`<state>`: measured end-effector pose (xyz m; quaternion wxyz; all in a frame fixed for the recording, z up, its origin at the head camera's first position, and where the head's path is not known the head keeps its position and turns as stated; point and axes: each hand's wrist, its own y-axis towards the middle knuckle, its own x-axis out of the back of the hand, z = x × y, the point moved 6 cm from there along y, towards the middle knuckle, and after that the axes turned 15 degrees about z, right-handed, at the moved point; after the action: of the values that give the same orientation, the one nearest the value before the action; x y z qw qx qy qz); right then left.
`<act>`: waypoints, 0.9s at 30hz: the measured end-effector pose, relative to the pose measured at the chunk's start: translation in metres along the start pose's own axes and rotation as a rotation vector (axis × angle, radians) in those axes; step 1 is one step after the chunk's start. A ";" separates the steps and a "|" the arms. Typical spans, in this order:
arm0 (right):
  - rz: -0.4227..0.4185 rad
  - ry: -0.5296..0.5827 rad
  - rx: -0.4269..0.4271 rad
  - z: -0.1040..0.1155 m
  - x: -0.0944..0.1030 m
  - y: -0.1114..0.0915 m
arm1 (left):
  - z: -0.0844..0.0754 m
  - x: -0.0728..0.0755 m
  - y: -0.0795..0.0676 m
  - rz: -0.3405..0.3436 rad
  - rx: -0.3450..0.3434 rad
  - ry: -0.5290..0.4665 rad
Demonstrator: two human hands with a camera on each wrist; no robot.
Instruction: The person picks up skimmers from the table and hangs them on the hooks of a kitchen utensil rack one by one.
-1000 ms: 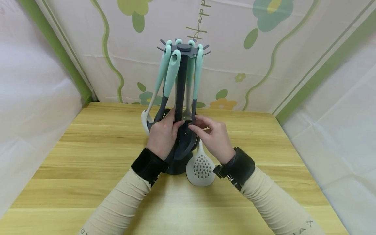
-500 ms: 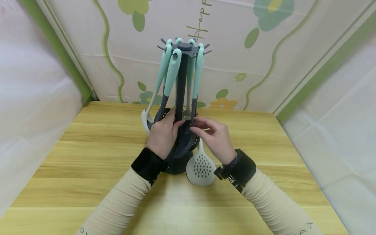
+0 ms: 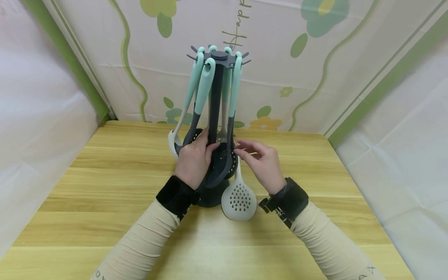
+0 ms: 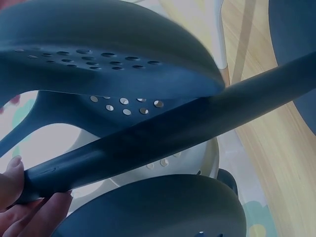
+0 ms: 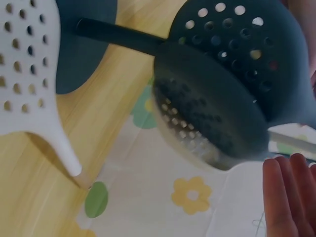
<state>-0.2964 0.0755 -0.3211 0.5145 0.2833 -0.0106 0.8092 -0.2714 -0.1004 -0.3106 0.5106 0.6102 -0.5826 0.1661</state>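
A dark utensil stand [image 3: 216,105] rises from a round base [image 3: 212,194], with several mint-handled kitchen tools hung around its top. My left hand [image 3: 194,159] grips the dark pole low down; fingers and thumb wrap its end in the left wrist view. My right hand [image 3: 262,157] is beside the stem of a dark spoon-shaped tool [image 3: 218,177], thumb and fingertips close together. Straight fingers [image 5: 284,192] show beneath the tools' necks in the right wrist view. Behind that tool hangs a dark perforated skimmer [image 5: 237,44].
A white perforated skimmer [image 3: 239,202] is at the right of the base, near the tabletop. A white ladle [image 3: 173,144] hangs at the stand's left. The wooden table [image 3: 122,186] backs onto a flower-printed cloth [image 3: 273,89], with pale cloth sides.
My right hand has moved to the right, off the front of the dark tool's stem. That tool has turned slightly. My left hand stays on the pole.
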 end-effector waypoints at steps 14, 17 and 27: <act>0.014 -0.128 -0.164 -0.044 0.005 -0.003 | 0.001 0.000 0.000 -0.004 0.003 0.004; 0.025 -0.142 -0.200 -0.053 0.003 -0.004 | 0.001 0.000 -0.001 -0.002 0.006 -0.001; 0.077 -0.096 -0.320 -0.079 -0.007 -0.011 | -0.001 0.000 0.000 -0.007 -0.003 -0.001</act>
<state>-0.3205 0.0993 -0.3931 0.5207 0.2355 -0.1749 0.8017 -0.2709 -0.1001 -0.3103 0.5117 0.6115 -0.5810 0.1631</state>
